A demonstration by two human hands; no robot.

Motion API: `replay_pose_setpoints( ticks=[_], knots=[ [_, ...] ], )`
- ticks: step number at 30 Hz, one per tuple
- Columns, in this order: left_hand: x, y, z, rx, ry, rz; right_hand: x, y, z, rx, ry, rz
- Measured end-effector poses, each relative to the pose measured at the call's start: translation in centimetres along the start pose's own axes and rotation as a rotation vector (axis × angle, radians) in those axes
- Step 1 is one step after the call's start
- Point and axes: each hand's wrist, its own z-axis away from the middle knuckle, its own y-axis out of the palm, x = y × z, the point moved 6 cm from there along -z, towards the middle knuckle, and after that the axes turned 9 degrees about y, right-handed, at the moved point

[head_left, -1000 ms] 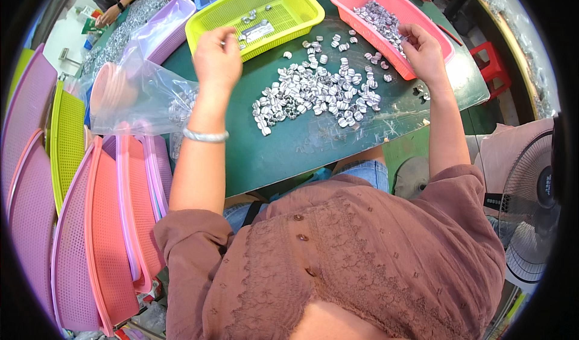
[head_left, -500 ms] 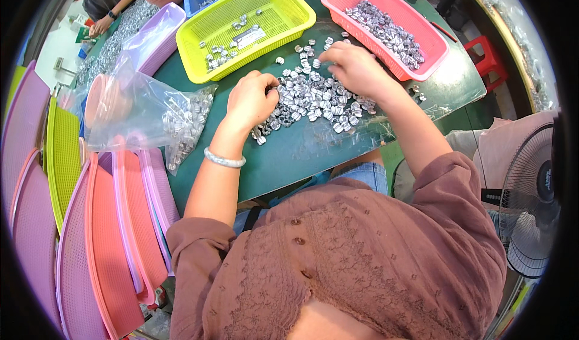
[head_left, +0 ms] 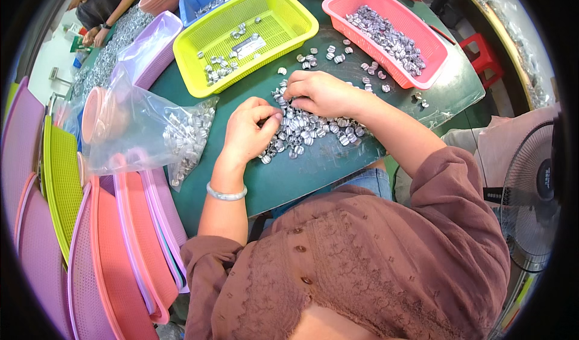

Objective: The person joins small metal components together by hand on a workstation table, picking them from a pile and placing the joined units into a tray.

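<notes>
A heap of small silvery ridged pieces (head_left: 301, 126) lies on the green table in front of me. At its left edge is my left hand (head_left: 248, 130), fingers curled and thumb drawn in against them; what they pinch, if anything, is hidden. My right hand (head_left: 322, 94) bends over the far side of the heap, its fingers closed down among the pieces, so their tips are partly covered. Both hands nearly meet. Beyond them stands a yellow-green basket (head_left: 187, 69) with some pieces inside. To the right, a pink basket (head_left: 437, 56) holds many more.
A clear plastic bag of pieces (head_left: 187, 132) lies left of the heap. Stacked coloured baskets (head_left: 114, 249) stand at my left, a fan (head_left: 534, 189) at my right. Loose pieces (head_left: 307, 59) are scattered between the baskets. Another person's hands (head_left: 93, 37) are at the far left.
My right hand has moved left and nearer, from the heap's far right edge toward my left hand. More loose pieces now show beside the pink basket. The view has shifted slightly.
</notes>
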Motion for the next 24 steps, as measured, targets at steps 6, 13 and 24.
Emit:
replay_pose_setpoints(
  ticks=[6,13,24],
  knots=[
    [-0.2,0.0,0.3,-0.055,0.077,0.019,-7.6,-5.5,2.2,-0.448,0.354,0.301],
    [-0.7,-0.2,0.0,-0.11,0.116,-0.031,-5.1,-2.2,0.6,-0.184,0.241,0.168],
    [-0.8,-0.2,0.5,-0.174,0.155,-0.104,-5.8,-5.7,8.9,-0.411,0.588,0.216]
  ],
)
